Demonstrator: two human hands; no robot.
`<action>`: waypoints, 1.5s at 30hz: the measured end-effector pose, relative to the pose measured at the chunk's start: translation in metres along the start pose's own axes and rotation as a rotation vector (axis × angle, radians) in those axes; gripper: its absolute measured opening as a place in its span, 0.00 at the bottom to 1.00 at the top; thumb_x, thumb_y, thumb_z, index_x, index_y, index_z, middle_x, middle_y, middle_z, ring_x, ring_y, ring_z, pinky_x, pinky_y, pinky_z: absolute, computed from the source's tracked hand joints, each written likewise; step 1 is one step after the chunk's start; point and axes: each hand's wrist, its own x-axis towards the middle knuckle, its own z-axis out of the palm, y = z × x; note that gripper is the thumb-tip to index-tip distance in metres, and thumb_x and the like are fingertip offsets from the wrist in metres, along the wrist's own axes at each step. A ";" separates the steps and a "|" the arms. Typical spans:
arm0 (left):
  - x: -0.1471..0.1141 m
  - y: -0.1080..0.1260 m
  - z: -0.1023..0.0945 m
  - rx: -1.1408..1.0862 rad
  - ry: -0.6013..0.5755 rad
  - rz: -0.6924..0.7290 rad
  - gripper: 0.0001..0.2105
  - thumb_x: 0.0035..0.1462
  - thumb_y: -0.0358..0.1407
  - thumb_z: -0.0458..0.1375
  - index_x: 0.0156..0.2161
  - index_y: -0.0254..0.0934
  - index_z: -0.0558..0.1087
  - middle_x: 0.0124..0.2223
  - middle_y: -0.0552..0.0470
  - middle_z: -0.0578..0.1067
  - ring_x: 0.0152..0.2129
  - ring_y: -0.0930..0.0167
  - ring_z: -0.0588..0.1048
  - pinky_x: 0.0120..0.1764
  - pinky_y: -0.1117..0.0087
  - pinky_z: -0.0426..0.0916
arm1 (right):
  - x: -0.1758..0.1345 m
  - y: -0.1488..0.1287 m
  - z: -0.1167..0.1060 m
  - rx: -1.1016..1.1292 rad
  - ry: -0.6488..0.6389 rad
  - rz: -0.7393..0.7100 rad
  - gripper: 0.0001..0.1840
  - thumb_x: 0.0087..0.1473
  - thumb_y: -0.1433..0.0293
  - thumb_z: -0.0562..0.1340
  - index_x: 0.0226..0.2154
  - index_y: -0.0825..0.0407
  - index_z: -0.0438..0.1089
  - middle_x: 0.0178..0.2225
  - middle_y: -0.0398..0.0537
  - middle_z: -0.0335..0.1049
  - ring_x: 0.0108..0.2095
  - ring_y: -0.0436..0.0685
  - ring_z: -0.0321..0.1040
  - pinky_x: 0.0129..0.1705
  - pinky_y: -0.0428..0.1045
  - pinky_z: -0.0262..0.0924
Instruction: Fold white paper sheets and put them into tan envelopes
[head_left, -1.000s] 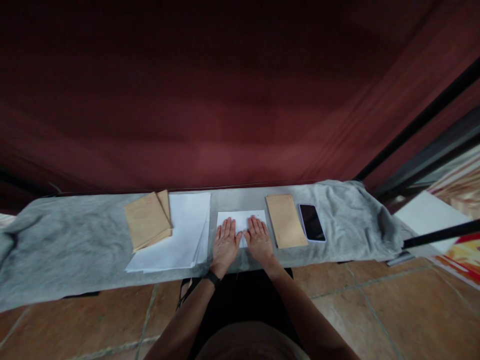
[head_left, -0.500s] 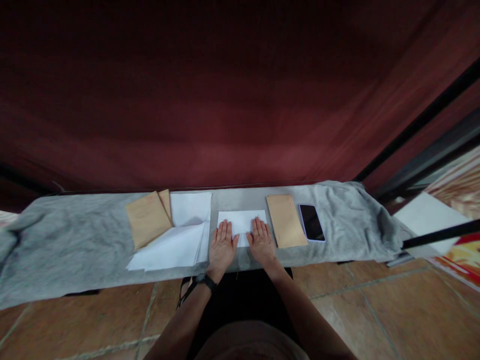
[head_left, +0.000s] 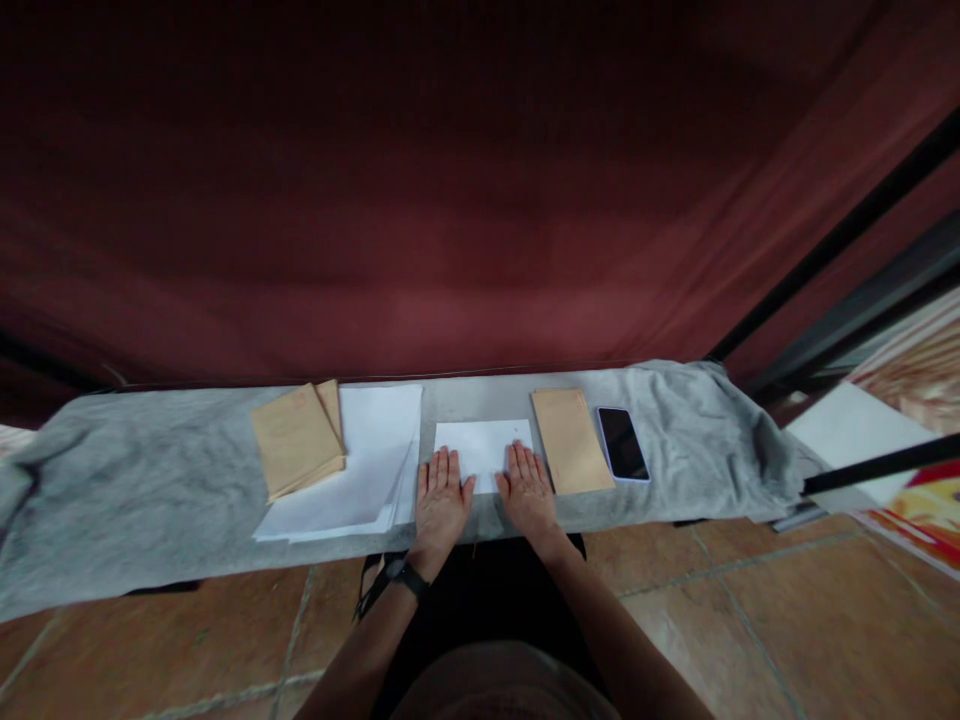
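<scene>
Grey cloth (head_left: 150,470) covers a long narrow surface, its left end cut off by the frame. Nearest: both forearms (head_left: 622,635), cropped at the lower edge; dark watch (head_left: 405,575) on left wrist, dark straps (head_left: 367,590) beside it hard to make out. Left hand (head_left: 442,505) palm down, fingers straight and close together, covering near left corner of white paper (head_left: 486,440). Right hand (head_left: 529,495) also flat, fingers slightly spread, hiding near right corner. Paper lies on the cloth, between and beyond the hands; number of layers can't be told, small dark mark illegible. Left: white sheets (head_left: 382,425), partly hidden under brown envelopes (head_left: 294,440). Right: tan envelope (head_left: 574,445), then dark-screened phone (head_left: 624,445). Colourful print (head_left: 926,510) cut off at right edge. Beyond: red backdrop (head_left: 480,260), lost in shadow toward the top.
</scene>
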 end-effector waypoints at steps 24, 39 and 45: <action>0.046 0.032 0.006 -0.056 -0.203 0.184 0.25 0.70 0.41 0.41 0.69 0.41 0.58 0.71 0.50 0.55 0.69 0.61 0.51 0.68 0.50 0.46 | 0.000 0.000 -0.005 0.018 -0.059 0.026 0.30 0.68 0.66 0.49 0.67 0.61 0.54 0.68 0.62 0.54 0.68 0.63 0.52 0.68 0.60 0.46; 0.076 0.010 0.016 -0.024 -0.118 0.090 0.28 0.70 0.46 0.40 0.69 0.36 0.57 0.70 0.43 0.58 0.69 0.60 0.52 0.68 0.50 0.45 | 0.006 0.002 -0.003 0.048 -0.068 0.052 0.29 0.69 0.64 0.48 0.68 0.59 0.54 0.67 0.60 0.56 0.67 0.64 0.52 0.67 0.62 0.48; 0.074 0.009 0.014 -0.013 -0.133 0.103 0.27 0.69 0.43 0.40 0.69 0.36 0.56 0.71 0.45 0.56 0.69 0.60 0.50 0.68 0.50 0.44 | 0.039 -0.013 0.010 0.106 -0.107 0.007 0.28 0.69 0.65 0.48 0.66 0.61 0.57 0.66 0.63 0.58 0.67 0.64 0.53 0.66 0.62 0.50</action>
